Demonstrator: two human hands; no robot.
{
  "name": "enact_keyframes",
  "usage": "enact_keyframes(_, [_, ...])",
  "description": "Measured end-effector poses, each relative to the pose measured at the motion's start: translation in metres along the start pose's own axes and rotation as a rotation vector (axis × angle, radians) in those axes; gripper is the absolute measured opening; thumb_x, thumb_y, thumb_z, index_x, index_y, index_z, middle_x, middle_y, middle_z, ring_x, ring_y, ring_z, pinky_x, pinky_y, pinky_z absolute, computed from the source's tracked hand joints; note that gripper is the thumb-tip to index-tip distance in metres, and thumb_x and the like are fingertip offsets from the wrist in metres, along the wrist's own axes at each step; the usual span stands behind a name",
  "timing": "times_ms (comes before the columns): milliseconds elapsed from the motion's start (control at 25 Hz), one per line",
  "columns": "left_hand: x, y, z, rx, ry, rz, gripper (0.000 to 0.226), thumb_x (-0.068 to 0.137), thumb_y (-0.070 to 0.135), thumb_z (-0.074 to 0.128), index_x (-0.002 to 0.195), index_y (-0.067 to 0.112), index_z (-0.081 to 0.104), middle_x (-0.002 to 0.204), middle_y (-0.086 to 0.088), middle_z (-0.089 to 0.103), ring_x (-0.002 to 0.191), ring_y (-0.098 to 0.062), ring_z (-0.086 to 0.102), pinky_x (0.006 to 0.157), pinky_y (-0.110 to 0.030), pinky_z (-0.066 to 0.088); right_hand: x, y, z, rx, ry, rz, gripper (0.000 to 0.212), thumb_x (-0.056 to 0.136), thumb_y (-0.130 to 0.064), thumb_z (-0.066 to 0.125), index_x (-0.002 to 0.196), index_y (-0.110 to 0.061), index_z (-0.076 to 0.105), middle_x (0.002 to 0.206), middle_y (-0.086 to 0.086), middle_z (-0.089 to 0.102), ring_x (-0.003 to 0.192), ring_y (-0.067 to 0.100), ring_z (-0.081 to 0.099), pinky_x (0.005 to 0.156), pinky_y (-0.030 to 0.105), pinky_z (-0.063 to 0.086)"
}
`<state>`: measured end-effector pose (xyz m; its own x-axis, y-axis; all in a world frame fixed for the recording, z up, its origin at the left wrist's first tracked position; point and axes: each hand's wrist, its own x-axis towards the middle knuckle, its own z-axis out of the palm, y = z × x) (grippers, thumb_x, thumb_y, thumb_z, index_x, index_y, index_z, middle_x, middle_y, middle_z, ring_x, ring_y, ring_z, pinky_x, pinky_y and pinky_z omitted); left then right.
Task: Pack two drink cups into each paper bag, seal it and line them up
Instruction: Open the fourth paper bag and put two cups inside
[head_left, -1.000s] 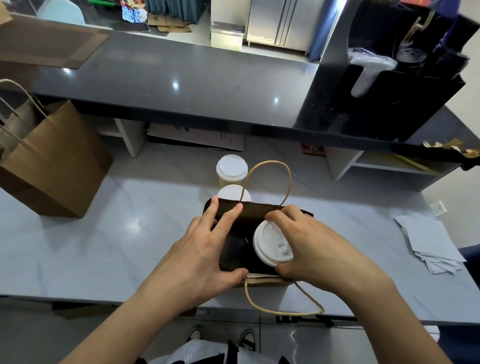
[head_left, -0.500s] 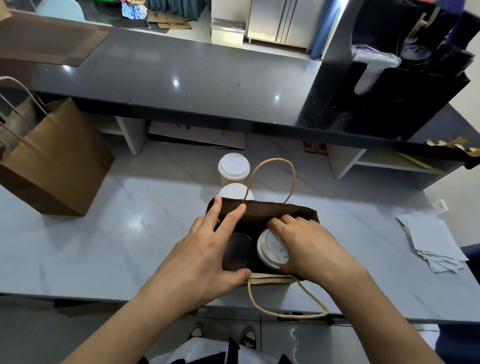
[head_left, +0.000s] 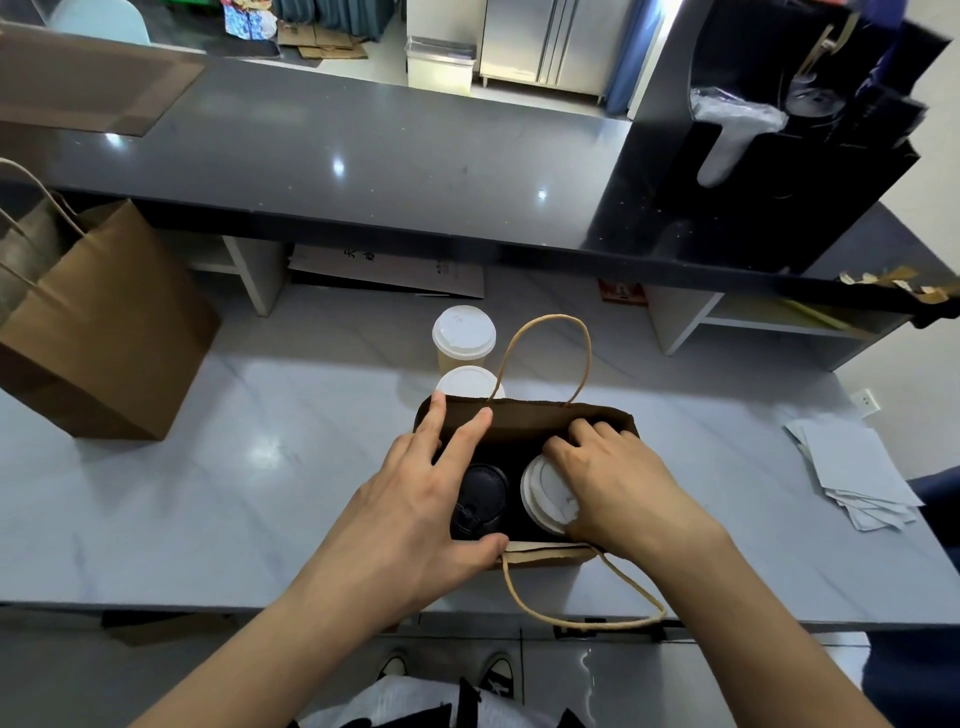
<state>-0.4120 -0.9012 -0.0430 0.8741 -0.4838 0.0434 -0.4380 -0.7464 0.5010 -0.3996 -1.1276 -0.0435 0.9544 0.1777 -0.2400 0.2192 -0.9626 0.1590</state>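
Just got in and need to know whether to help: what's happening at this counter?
A person is packing drinks into an open paper bag on the grey counter. The left hand holds the bag's mouth open, while the right hand grips a white-lidded cup low inside, beside a black-lidded cup already in the bag. Two more white-lidded cups wait just behind the bag, and another brown bag stands at far left. The open bag is not yet sealed.

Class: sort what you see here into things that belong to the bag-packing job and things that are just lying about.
Job:
open bag
black-lid cup inside
white-lid cup inside
two spare cups
left bag
left hand
right hand

Lying about:
papers
flat card
dark mat
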Motion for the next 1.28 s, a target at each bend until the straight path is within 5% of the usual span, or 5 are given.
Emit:
enact_keyframes(280, [0.0, -0.004, 0.002, -0.013, 0.014, 0.019, 0.106, 0.076, 0.065, 0.067, 0.154, 0.05, -0.004, 0.167, 0.008, -0.01, 0.144, -0.014, 0.022, 0.103, -0.03, 0.041, 0.01, -0.012, 0.0, -0.051, -0.041, 0.036, 0.048, 0.082, -0.025, 0.072, 0.127, -0.024, 0.056, 0.122, 0.0, 0.058, 0.116, 0.024, 0.056, 0.08, 0.033, 0.028])
enact_keyframes(720, [-0.005, -0.014, 0.005, -0.044, 0.022, 0.072, 0.105, 0.076, 0.069, 0.067, 0.155, 0.048, 0.001, 0.168, 0.007, -0.01, 0.144, -0.014, 0.023, 0.106, -0.032, 0.043, 0.001, -0.013, 0.003, 0.032, -0.059, 0.105, 0.058, 0.083, -0.037, 0.072, 0.135, -0.024, 0.05, 0.128, 0.001, 0.058, 0.12, 0.024, 0.055, 0.098, 0.036, 0.04])
enact_keyframes(880, [-0.004, -0.017, 0.006, -0.085, -0.001, 0.121, 0.103, 0.075, 0.067, 0.068, 0.155, 0.049, 0.004, 0.168, 0.007, -0.006, 0.143, -0.015, 0.024, 0.108, -0.034, 0.042, -0.03, -0.009, -0.004, 0.175, 0.107, 0.163, 0.054, 0.085, -0.039, 0.072, 0.135, -0.027, 0.055, 0.123, -0.004, 0.062, 0.115, 0.022, 0.055, 0.096, 0.036, 0.044])
enact_keyframes(1040, [-0.003, -0.016, 0.009, -0.105, -0.016, 0.151, 0.101, 0.073, 0.065, 0.066, 0.155, 0.049, 0.009, 0.168, 0.004, 0.0, 0.139, -0.016, 0.026, 0.104, -0.035, 0.042, -0.063, -0.002, 0.001, 0.24, 0.364, 0.302, 0.037, 0.079, -0.018, 0.08, 0.115, -0.019, 0.073, 0.119, 0.003, 0.066, 0.111, 0.028, 0.059, 0.094, 0.043, 0.048])
enact_keyframes(1280, [0.002, -0.003, 0.014, -0.11, -0.052, 0.161, 0.103, 0.073, 0.062, 0.072, 0.152, 0.054, 0.006, 0.168, 0.005, -0.002, 0.142, -0.017, 0.026, 0.106, -0.036, 0.041, -0.097, 0.02, 0.022, 0.308, 0.409, 0.456, 0.031, 0.085, -0.015, 0.074, 0.115, -0.021, 0.072, 0.132, 0.006, 0.059, 0.115, 0.028, 0.059, 0.094, 0.045, 0.046])
